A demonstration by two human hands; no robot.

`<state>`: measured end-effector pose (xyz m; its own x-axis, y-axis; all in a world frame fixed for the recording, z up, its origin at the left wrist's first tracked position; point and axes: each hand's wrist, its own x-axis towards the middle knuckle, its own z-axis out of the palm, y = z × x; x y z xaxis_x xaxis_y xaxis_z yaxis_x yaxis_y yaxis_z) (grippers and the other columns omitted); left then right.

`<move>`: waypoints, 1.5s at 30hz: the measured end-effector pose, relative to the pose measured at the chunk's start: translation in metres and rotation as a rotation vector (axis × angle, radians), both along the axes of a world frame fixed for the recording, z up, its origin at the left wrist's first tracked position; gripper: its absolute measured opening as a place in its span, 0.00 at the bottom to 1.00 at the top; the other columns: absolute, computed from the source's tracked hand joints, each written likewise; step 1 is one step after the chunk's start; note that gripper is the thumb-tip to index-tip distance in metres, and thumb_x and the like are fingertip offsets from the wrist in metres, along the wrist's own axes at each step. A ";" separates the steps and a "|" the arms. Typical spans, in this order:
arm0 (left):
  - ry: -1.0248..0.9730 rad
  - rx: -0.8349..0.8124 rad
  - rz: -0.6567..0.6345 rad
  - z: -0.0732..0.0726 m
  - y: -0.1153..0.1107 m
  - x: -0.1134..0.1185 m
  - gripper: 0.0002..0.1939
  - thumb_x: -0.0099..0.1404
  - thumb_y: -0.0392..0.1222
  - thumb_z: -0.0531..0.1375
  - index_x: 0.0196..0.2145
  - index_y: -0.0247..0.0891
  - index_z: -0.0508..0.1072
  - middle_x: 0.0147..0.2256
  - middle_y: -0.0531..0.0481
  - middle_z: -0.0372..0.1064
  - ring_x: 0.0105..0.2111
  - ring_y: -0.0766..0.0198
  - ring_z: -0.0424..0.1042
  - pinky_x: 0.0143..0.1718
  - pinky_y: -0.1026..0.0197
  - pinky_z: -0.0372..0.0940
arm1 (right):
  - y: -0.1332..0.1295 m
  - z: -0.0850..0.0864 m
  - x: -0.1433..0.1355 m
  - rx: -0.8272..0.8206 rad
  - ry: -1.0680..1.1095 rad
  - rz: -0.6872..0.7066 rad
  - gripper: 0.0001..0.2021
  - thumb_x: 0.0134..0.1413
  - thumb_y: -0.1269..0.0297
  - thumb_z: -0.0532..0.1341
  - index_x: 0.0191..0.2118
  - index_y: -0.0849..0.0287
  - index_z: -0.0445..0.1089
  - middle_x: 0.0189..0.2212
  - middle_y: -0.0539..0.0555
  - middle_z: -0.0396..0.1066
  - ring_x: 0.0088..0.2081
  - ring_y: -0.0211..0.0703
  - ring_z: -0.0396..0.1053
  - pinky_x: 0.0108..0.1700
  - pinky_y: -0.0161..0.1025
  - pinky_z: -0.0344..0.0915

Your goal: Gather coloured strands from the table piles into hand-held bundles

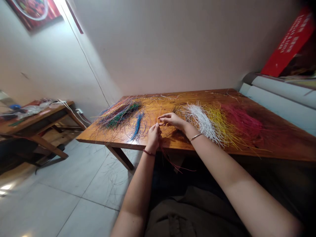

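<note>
My left hand (154, 135), above the front part of the table, is closed on a small bunch of thin red strands (170, 159), whose loose ends hang below it past the table edge. My right hand (171, 119) meets its fingertips, thumb and fingers pinched together at the top of the bunch; the exact point of grip is too small to see. Left of the hands lies a short blue bundle of strands (137, 127). On the right, the white bundle (203, 121) is nearest my right forearm, with yellow strands (218, 121) and pink-red strands (244, 122) beyond.
A mixed heap of green and purple strands (120, 115) covers the left end of the wooden table (278, 144). Stray strands lie across the top. The wall (177, 46) stands behind. Large pale rolls (283, 89) and a red box (287, 46) are at right, another table (46, 117) at left.
</note>
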<state>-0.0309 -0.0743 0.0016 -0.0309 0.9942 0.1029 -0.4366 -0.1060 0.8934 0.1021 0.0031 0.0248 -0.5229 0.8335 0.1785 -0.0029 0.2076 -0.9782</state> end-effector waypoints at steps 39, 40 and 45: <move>-0.038 0.029 0.006 -0.002 0.000 -0.002 0.13 0.58 0.50 0.57 0.30 0.36 0.63 0.17 0.61 0.41 0.13 0.76 0.41 0.13 0.73 0.37 | -0.006 0.008 0.000 -0.023 0.091 -0.100 0.16 0.42 0.53 0.65 0.33 0.60 0.70 0.31 0.53 0.70 0.24 0.30 0.63 0.23 0.26 0.55; -0.036 0.033 0.004 -0.003 0.000 -0.002 0.14 0.58 0.51 0.57 0.30 0.37 0.63 0.17 0.61 0.41 0.13 0.76 0.41 0.13 0.73 0.37 | -0.007 0.009 0.000 -0.035 0.103 -0.104 0.16 0.41 0.53 0.65 0.33 0.60 0.70 0.32 0.53 0.70 0.25 0.30 0.63 0.23 0.26 0.55; 0.005 0.023 0.014 -0.003 0.000 -0.002 0.14 0.57 0.52 0.57 0.30 0.37 0.63 0.17 0.62 0.40 0.13 0.76 0.41 0.13 0.72 0.37 | -0.008 0.010 0.000 -0.044 0.081 -0.097 0.17 0.41 0.52 0.65 0.34 0.59 0.70 0.33 0.54 0.70 0.26 0.31 0.64 0.23 0.26 0.56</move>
